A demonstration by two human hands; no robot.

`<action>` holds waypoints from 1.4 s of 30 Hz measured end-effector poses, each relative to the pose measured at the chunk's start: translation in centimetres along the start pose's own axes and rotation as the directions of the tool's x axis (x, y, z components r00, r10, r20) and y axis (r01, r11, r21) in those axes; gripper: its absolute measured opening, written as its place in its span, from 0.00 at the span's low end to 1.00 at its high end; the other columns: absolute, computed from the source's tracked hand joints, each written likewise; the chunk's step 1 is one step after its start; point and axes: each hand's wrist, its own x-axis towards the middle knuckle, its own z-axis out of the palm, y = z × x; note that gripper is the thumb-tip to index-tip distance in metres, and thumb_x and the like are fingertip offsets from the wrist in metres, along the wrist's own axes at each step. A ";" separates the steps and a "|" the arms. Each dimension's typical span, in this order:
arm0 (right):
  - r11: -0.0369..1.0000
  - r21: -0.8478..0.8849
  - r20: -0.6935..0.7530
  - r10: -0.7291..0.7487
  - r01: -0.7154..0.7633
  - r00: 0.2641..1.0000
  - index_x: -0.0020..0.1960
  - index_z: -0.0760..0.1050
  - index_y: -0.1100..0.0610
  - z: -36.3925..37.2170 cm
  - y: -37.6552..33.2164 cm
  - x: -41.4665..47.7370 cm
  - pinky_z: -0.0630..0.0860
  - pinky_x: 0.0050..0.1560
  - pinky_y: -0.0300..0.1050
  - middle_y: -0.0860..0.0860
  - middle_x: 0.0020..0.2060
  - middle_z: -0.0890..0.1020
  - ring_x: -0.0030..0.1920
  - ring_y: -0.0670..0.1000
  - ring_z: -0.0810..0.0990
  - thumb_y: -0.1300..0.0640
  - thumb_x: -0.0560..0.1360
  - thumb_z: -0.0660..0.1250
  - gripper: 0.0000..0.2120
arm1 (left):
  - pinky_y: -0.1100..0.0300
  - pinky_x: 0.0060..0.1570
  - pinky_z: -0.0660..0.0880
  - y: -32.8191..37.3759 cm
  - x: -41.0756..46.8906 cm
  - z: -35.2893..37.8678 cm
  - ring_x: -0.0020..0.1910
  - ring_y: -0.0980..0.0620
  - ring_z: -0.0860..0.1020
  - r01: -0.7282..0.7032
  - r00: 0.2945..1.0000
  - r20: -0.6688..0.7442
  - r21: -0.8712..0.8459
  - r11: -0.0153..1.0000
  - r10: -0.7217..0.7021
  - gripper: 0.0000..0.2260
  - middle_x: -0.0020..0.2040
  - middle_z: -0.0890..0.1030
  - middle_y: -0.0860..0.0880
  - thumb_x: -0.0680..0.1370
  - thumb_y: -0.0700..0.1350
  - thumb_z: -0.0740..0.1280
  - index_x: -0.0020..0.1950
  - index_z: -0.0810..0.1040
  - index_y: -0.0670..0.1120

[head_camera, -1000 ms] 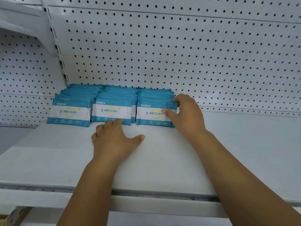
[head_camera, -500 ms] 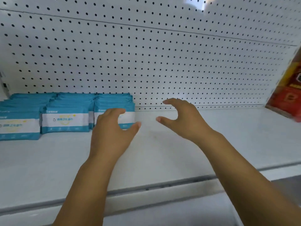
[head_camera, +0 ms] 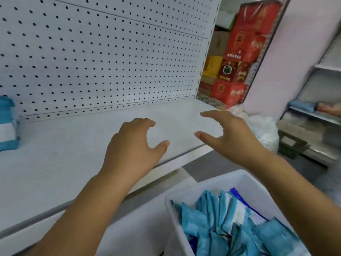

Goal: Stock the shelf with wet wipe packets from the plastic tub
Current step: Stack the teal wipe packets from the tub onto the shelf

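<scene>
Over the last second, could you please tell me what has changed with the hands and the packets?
The right hand let go of the stocked packets and the left hand lifted off them; both moved right and now hover empty over the bare shelf. The view swung toward the plastic tub. The packets stayed in place.

Beyond your right hand (head_camera: pixel 230 137) you have stacked red cartons (head_camera: pixel 245 52) and white bags (head_camera: pixel 263 132); a pegboard panel (head_camera: pixel 110 61) rises behind your left hand (head_camera: pixel 132 145).

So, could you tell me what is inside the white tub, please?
The tub holds a loose heap of blue wipe packets. Its floor is buried, and a forearm covers its right side.
</scene>
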 end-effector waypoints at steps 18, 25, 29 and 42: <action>0.771 -0.037 0.459 0.578 -0.636 0.675 0.71 0.72 0.54 8.7 20.2 -18.0 0.67 0.60 0.34 0.48 0.67 0.77 0.64 0.48 0.76 0.47 0.71 0.77 0.32 | 0.48 0.69 0.70 0.2 -8.4 18.2 0.71 0.47 0.70 -0.014 0.791 0.612 0.021 1.000 -0.002 0.37 0.74 0.71 0.49 0.71 0.65 0.73 0.75 0.69 0.50; 0.755 -0.070 0.516 0.587 -0.652 0.624 0.78 0.62 0.52 13.5 23.7 -15.6 0.65 0.69 0.46 0.53 0.75 0.67 0.72 0.56 0.68 0.51 0.76 0.73 0.35 | 0.42 0.71 0.64 -2.9 -9.7 19.9 0.75 0.42 0.62 -0.164 0.701 0.713 0.171 0.971 -0.007 0.33 0.73 0.69 0.46 0.72 0.67 0.70 0.72 0.68 0.53; 0.793 -0.039 0.601 0.504 -0.608 0.620 0.78 0.63 0.49 14.9 23.3 -14.8 0.64 0.72 0.48 0.51 0.75 0.68 0.74 0.55 0.67 0.50 0.74 0.76 0.37 | 0.43 0.75 0.58 -3.0 -9.4 20.3 0.78 0.43 0.56 -0.214 0.670 0.742 0.230 0.949 -0.029 0.36 0.76 0.65 0.47 0.72 0.67 0.70 0.75 0.64 0.55; 0.903 -0.269 0.639 0.427 -0.334 0.639 0.54 0.73 0.49 15.5 22.9 -13.6 0.65 0.58 0.56 0.48 0.50 0.72 0.56 0.54 0.64 0.34 0.62 0.78 0.29 | 0.43 0.73 0.60 -2.7 -9.0 20.2 0.77 0.43 0.58 -0.193 0.649 0.759 0.223 0.956 -0.046 0.29 0.69 0.72 0.50 0.71 0.65 0.72 0.67 0.69 0.54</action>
